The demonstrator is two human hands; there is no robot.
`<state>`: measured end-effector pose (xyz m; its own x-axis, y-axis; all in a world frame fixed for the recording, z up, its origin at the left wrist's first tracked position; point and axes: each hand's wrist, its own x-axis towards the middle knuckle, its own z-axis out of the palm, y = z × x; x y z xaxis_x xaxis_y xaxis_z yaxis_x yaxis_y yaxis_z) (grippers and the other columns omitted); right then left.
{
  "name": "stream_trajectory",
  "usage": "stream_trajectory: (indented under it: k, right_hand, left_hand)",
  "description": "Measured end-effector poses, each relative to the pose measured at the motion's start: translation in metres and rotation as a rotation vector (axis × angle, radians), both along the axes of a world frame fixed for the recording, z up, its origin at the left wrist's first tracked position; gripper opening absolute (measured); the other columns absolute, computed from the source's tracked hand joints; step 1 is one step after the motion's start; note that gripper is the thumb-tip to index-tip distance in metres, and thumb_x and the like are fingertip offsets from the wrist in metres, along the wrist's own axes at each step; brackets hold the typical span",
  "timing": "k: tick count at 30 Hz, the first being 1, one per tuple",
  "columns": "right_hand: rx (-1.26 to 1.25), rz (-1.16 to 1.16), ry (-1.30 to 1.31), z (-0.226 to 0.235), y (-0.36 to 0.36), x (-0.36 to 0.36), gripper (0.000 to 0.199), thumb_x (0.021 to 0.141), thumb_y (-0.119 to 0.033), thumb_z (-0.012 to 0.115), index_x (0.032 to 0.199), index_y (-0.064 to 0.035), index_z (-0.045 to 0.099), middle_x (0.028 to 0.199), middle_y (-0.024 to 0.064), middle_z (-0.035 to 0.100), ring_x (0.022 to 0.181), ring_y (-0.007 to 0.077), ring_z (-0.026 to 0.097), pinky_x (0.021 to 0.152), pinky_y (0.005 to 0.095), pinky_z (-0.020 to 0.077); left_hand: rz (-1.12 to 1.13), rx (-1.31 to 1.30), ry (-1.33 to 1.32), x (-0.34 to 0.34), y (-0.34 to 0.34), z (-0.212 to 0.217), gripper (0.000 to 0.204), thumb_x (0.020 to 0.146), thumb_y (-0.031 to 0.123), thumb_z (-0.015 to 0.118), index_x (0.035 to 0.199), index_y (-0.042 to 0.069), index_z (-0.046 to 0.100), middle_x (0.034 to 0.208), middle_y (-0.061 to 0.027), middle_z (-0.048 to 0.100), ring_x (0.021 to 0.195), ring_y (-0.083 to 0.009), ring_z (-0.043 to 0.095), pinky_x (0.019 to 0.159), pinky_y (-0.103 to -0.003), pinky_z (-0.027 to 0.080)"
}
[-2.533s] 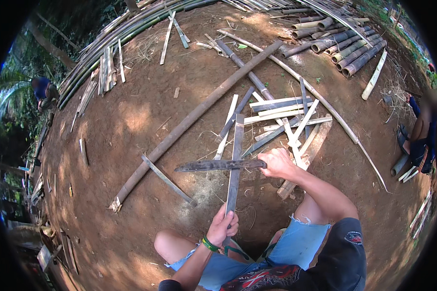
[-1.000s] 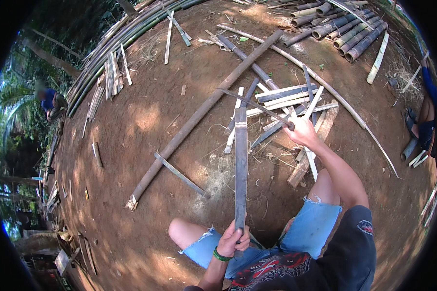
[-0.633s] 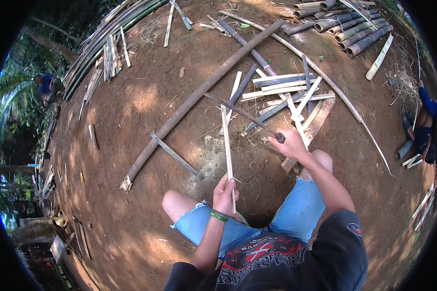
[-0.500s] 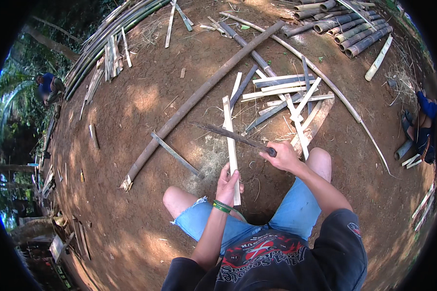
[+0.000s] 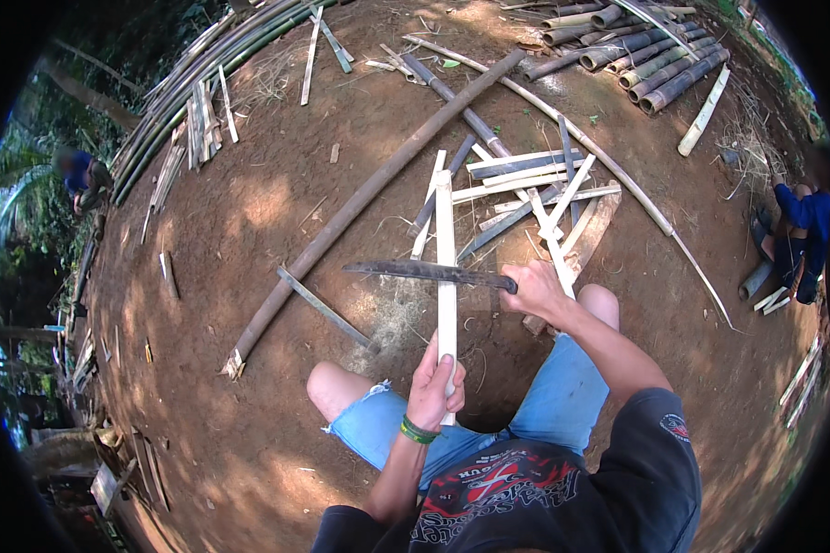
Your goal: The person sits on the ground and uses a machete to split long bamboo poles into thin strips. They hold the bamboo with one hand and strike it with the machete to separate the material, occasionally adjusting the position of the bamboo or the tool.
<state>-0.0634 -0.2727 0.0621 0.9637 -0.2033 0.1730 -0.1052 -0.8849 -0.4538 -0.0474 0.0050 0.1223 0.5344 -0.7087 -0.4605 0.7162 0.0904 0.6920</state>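
Note:
My left hand (image 5: 433, 385) is closed round the lower part of a pale bamboo strip (image 5: 446, 249), which stands nearly straight away from me between my knees. In my right hand (image 5: 537, 293) is the dark handle of a machete (image 5: 406, 270). Its long blade points left and crosses over the strip about midway; whether it touches the strip I cannot tell. Beyond my right hand lies a loose pile of split bamboo strips (image 5: 526, 175), some pale, some dark-skinned.
A long bamboo pole (image 5: 369, 189) runs diagonally ahead, with a narrow slat (image 5: 327, 309) near its lower end. Cut bamboo tubes (image 5: 655, 69) are stacked far right, long green poles (image 5: 171, 101) far left. One person (image 5: 802, 221) sits at right, another (image 5: 85, 175) at far left.
The strip and my left hand have shifted slightly, the strip now more upright. The machete blade has turned to lie more level across it. The view has moved a little.

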Motion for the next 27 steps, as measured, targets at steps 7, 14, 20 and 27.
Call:
stream_trajectory:
  k: [7,14,20,27]
  right_hand:
    - [-0.062,0.222,0.136,0.019,0.005,0.002,0.016,0.077,-0.021,0.07,0.08,-0.0069,0.064,0.063,0.0166,0.065,0.059,0.0362,0.067,0.058,0.0484,0.0542]
    - [0.041,0.139,0.248,-0.008,0.0,0.003,0.02,0.077,-0.025,0.072,0.085,-0.0069,0.07,0.067,0.0195,0.066,0.068,0.0396,0.068,0.07,0.0503,0.0547]
    - [0.185,-0.23,0.419,-0.12,0.008,-0.004,0.023,0.078,-0.024,0.063,0.082,-0.0037,0.072,0.078,0.0254,0.068,0.079,0.043,0.068,0.077,0.0514,0.0548]
    - [0.557,-0.252,0.568,-0.135,0.09,-0.035,0.028,0.079,-0.029,0.068,0.082,-0.0016,0.071,0.082,0.0241,0.07,0.083,0.0426,0.068,0.079,0.0502,0.0541]
  left_hand:
    - [-0.003,0.087,-0.033,-0.016,0.014,-0.006,0.058,0.109,0.019,0.04,0.161,0.022,0.014,0.076,-0.0021,0.049,0.045,-0.0062,0.04,0.04,-0.02,0.034]
    - [-0.04,0.134,0.026,-0.023,0.037,-0.001,0.057,0.108,0.016,0.041,0.16,0.021,0.018,0.074,-0.0014,0.049,0.045,-0.0071,0.042,0.04,-0.021,0.036]
    - [-0.143,0.285,0.093,-0.013,0.07,-0.04,0.058,0.104,0.011,0.043,0.159,0.019,0.025,0.077,-0.0038,0.054,0.049,-0.0093,0.046,0.043,-0.022,0.039]
    - [-0.104,0.216,0.172,0.045,0.084,-0.071,0.068,0.091,0.005,0.043,0.155,-0.004,0.021,0.118,-0.0215,0.063,0.072,-0.0247,0.067,0.063,-0.032,0.057]
